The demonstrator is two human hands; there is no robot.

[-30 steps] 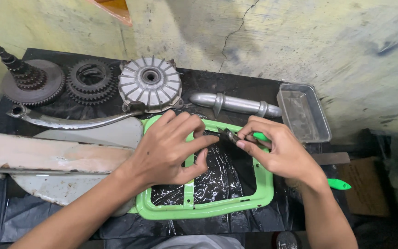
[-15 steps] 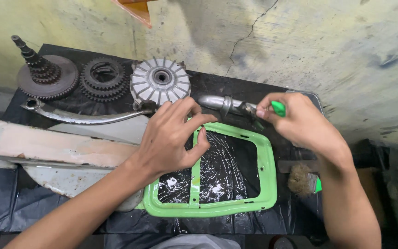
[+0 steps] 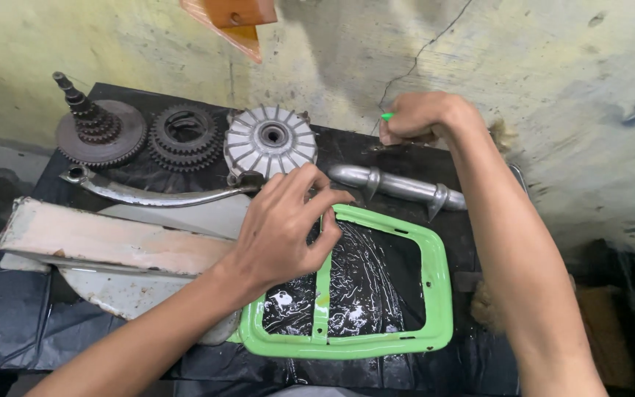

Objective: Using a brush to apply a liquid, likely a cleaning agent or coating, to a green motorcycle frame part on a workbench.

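- Resting over the top left corner of a green frame [image 3: 384, 294], the left hand [image 3: 288, 228] has its fingers curled and half open; thumb and forefinger pinch toward each other, and the fingertips touch the frame's upper bar. Whether a small part sits between them cannot be told.
- The green frame lies flat near the front edge of the worktop [image 3: 38, 323], which is covered in black plastic sheet; the sheet shows wet and shiny through the frame's two openings.
- The right hand [image 3: 420, 117] is at the back edge of the worktop, against the wall, closed in a fist around a tool with a green tip [image 3: 386, 116]; only the tip and a bit of dark metal show.
- Just in front of that hand lies a grey metal pipe [image 3: 398, 184], beside the frame's back edge.
- Along the back left stand a gear with a stepped shaft [image 3: 97, 132], a toothed gear ring [image 3: 184, 137] and a ribbed silver drum [image 3: 270, 140].
- A curved chrome lever [image 3: 148, 192] lies in front of them, and a pale worn panel [image 3: 112, 242] sits at the left edge.
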